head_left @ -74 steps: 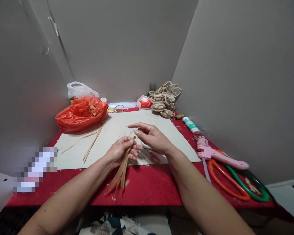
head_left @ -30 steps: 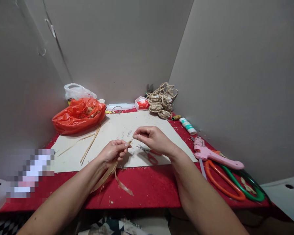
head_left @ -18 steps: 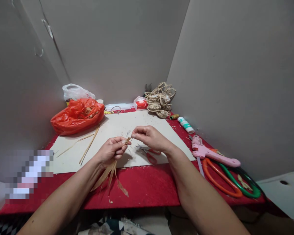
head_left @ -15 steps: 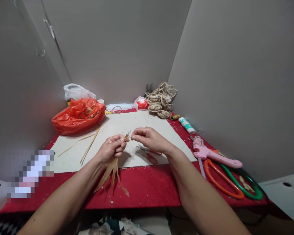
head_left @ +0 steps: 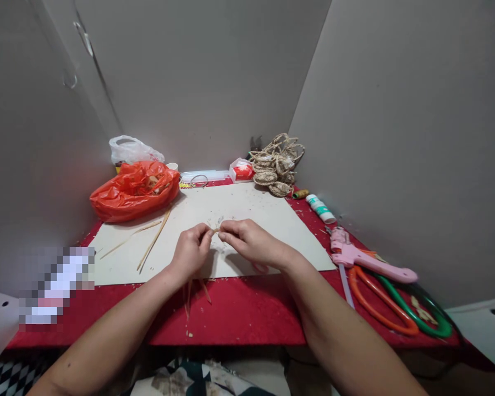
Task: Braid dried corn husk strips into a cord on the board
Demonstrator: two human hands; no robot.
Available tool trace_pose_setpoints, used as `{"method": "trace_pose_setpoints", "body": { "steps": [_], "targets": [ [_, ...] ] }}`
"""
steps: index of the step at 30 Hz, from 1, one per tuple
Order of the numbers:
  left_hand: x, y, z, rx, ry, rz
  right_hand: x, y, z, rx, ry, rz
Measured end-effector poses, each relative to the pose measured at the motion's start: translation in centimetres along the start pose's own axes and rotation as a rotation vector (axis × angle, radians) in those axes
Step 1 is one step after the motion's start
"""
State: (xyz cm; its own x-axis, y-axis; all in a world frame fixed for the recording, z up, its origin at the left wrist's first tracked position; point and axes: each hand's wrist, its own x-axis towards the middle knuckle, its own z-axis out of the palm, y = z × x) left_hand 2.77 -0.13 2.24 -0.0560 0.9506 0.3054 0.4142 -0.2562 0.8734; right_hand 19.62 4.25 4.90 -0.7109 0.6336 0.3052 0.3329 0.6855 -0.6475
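A bundle of dried plant-fibre strips (head_left: pixel 216 230) is held up over the white card (head_left: pixel 247 206), its loose ends hanging toward six o'clock. One part is gripped by the left hand (head_left: pixel 191 250), whose fingers are curled in with the thumb pressed against them. The tip is pinched between thumb and forefinger of the right hand (head_left: pixel 247 241), its other fingers folded. Clock-wise from the hands, scissors (head_left: pixel 260 268) are half hidden at four o'clock, a pink glue gun (head_left: pixel 365 262) is laid at three, and coiled rope pieces (head_left: pixel 274 176) are piled at one. A red plastic bag (head_left: pixel 134 198) is set at ten.
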Motion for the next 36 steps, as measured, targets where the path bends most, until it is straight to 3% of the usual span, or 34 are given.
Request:
{"method": "trace_pose_setpoints", "body": {
  "steps": [3,7,13,17,22,25,29,33,36],
  "targets": [
    [-0.2,0.3,-0.1,0.047,-0.211,0.039,-0.1,0.4,-0.4,-0.046,-0.029,0.016],
    [-0.4,1.3,-0.7,-0.154,-0.431,-0.005,-0.1,0.7,-1.4,0.102,-0.054,0.023],
    [-0.3,2.2,-1.4,-0.693,-0.383,-0.267,0.1,0.2,-1.2,0.485,-0.013,0.121],
    [-0.2,2.1,-1.5,-0.832,-0.345,-0.301,0.3,0.3,-0.2,0.592,-0.008,0.189],
    [-0.1,1.7,-1.1,-0.776,-0.194,-0.274,0.4,0.5,0.4,0.584,0.015,0.165],
    [-0.1,1.2,-0.6,-0.71,-0.07,-0.267,0.5,0.0,0.6,0.469,0.063,0.055],
    [0.0,0.5,-0.3,-0.505,0.052,-0.161,0.4,-0.4,1.2,0.318,0.095,-0.021],
    [0.1,0.0,-0.4,-0.202,0.097,0.001,0.3,-0.4,1.6,0.19,0.075,-0.06],
    [0.1,-0.1,-0.6,0.086,0.038,0.132,0.2,-0.2,1.6,0.049,0.083,-0.062]
  ]
}}
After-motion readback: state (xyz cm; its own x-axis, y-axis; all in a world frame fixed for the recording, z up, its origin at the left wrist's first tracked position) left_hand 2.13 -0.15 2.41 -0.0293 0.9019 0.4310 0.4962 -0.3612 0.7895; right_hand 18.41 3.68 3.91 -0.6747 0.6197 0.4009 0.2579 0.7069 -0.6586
